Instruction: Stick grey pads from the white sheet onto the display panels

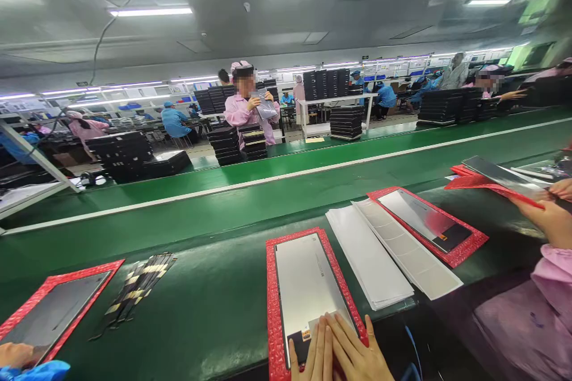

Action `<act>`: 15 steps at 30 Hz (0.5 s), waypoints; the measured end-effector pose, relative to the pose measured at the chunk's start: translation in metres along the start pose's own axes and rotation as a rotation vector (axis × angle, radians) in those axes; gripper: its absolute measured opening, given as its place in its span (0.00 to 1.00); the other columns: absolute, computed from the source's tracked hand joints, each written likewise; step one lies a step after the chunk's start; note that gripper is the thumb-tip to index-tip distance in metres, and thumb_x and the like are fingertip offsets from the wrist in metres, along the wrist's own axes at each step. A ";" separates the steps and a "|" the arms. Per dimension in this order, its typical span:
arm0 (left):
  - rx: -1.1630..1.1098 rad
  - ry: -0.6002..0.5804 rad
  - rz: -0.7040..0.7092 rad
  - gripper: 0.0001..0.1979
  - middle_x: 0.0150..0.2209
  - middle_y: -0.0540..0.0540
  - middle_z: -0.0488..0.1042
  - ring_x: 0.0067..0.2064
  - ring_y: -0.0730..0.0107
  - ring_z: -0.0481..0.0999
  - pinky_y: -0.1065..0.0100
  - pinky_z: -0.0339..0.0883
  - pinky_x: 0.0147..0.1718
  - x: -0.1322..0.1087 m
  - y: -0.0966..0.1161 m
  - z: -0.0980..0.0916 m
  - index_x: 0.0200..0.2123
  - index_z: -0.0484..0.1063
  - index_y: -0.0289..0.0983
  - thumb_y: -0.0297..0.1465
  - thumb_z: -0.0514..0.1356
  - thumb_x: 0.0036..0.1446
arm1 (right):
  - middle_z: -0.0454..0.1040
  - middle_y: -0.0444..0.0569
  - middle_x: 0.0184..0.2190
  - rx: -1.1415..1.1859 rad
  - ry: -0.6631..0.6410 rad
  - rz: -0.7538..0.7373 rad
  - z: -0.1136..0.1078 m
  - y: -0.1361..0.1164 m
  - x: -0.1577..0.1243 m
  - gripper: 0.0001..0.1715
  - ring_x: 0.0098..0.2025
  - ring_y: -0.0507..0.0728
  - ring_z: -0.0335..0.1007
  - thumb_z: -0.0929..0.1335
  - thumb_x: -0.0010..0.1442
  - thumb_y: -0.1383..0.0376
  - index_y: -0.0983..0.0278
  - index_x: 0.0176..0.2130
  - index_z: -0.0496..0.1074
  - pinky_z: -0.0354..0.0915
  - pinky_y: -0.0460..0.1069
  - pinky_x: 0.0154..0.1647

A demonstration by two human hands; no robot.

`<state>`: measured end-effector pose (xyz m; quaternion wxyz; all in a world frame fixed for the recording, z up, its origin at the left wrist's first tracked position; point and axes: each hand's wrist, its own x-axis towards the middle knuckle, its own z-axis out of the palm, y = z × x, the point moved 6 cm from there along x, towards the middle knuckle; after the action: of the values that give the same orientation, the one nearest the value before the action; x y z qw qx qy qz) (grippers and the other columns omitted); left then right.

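Straight in front of me a silver display panel (pixel 299 274) lies face down or up, I cannot tell which, on a red bubble-wrap sheet (pixel 271 286). My left hand (pixel 315 354) rests on the panel's near end, fingers stretched out over the black strip and small orange label. Beside it my right hand (pixel 357 348) lies with extended fingers on the near right corner, its thumb over the red wrap. The fingertips of both hands nearly meet. A pale film or sticker seems to lie under them, partly hidden.
White paper sheets (pixel 366 256) and a sheet of clear labels (pixel 406 250) lie to the right, near another wrapped panel (pixel 420 214). Black flex strips (pixel 140 286) lie left. Co-workers' hands (pixel 552 220) handle panels at both sides. Beyond runs a green conveyor belt (pixel 223 199).
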<state>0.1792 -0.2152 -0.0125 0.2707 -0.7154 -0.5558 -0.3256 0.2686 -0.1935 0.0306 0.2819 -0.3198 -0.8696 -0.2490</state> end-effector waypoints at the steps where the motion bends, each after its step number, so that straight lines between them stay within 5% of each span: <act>1: 0.023 -0.012 -0.009 0.23 0.47 0.45 0.72 0.59 0.62 0.58 0.46 0.31 0.61 -0.001 -0.001 0.001 0.57 0.57 0.40 0.30 0.50 0.58 | 0.69 0.48 0.52 -0.020 -0.051 0.022 0.001 0.005 -0.003 0.24 0.65 0.60 0.33 0.58 0.56 0.63 0.64 0.51 0.67 0.24 0.68 0.61; 4: 0.088 -0.070 -0.018 0.22 0.49 0.48 0.71 0.60 0.60 0.57 0.42 0.29 0.60 -0.005 -0.005 0.001 0.55 0.61 0.44 0.25 0.50 0.57 | 0.65 0.52 0.55 -0.065 -0.138 0.124 0.002 0.022 -0.015 0.28 0.66 0.60 0.30 0.58 0.55 0.59 0.65 0.54 0.64 0.23 0.68 0.61; 9: 0.175 -0.124 -0.064 0.24 0.50 0.44 0.71 0.60 0.56 0.57 0.40 0.32 0.59 -0.006 -0.017 0.001 0.56 0.59 0.43 0.26 0.52 0.55 | 0.68 0.57 0.52 -0.134 -0.110 0.211 -0.002 0.037 -0.028 0.37 0.66 0.61 0.28 0.59 0.54 0.46 0.69 0.50 0.68 0.23 0.66 0.62; 12: 0.178 -0.126 -0.023 0.25 0.51 0.43 0.70 0.61 0.56 0.53 0.42 0.40 0.58 0.000 -0.014 0.005 0.57 0.58 0.42 0.30 0.54 0.55 | 0.69 0.59 0.50 -0.143 -0.093 0.138 -0.003 0.032 -0.023 0.39 0.66 0.63 0.28 0.58 0.53 0.43 0.71 0.49 0.69 0.24 0.66 0.61; 15: 0.104 -0.114 0.041 0.23 0.50 0.45 0.71 0.61 0.58 0.54 0.43 0.36 0.59 0.003 -0.007 0.005 0.56 0.60 0.45 0.32 0.53 0.56 | 0.69 0.55 0.51 -0.109 -0.087 -0.014 -0.001 0.020 -0.014 0.36 0.65 0.64 0.29 0.58 0.55 0.45 0.68 0.50 0.68 0.23 0.68 0.60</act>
<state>0.1737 -0.2074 -0.0132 0.2822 -0.7290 -0.5717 -0.2492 0.2912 -0.1868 0.0277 0.2243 -0.3391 -0.8684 -0.2837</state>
